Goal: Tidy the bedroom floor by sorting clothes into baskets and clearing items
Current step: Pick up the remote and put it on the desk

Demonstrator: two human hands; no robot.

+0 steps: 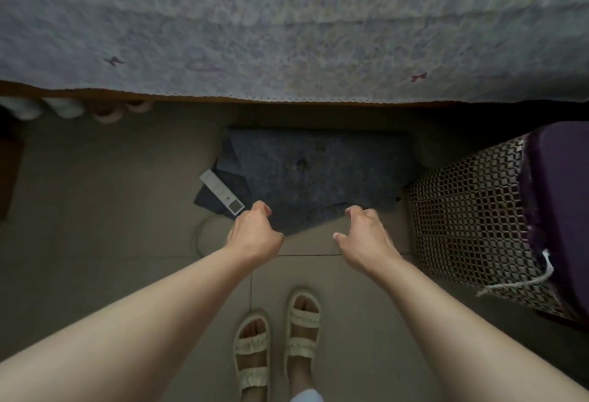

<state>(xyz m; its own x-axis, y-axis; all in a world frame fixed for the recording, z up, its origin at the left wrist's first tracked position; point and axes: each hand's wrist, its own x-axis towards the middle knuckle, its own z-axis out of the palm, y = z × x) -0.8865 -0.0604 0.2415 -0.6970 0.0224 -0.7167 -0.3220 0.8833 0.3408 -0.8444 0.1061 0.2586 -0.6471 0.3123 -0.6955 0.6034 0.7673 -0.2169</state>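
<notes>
A dark grey-blue garment [312,175] lies flat on the tiled floor just in front of the bed. A white power strip [221,191] rests across its left corner, with a cord curling onto the floor. My left hand [255,229] hangs over the garment's near left edge, fingers loosely curled, beside the strip. My right hand [363,232] hovers over the near right edge with fingers bent and thumb apart. No cloth is visibly lifted by either hand.
A mesh-patterned basket [462,220] stands at the right and holds purple cloth [561,197]; a white drawstring hangs on its side. The bed with a lilac floral cover [287,35] fills the top. Pale rounded items [63,108] sit under its left edge. My sandalled feet [277,341] stand below.
</notes>
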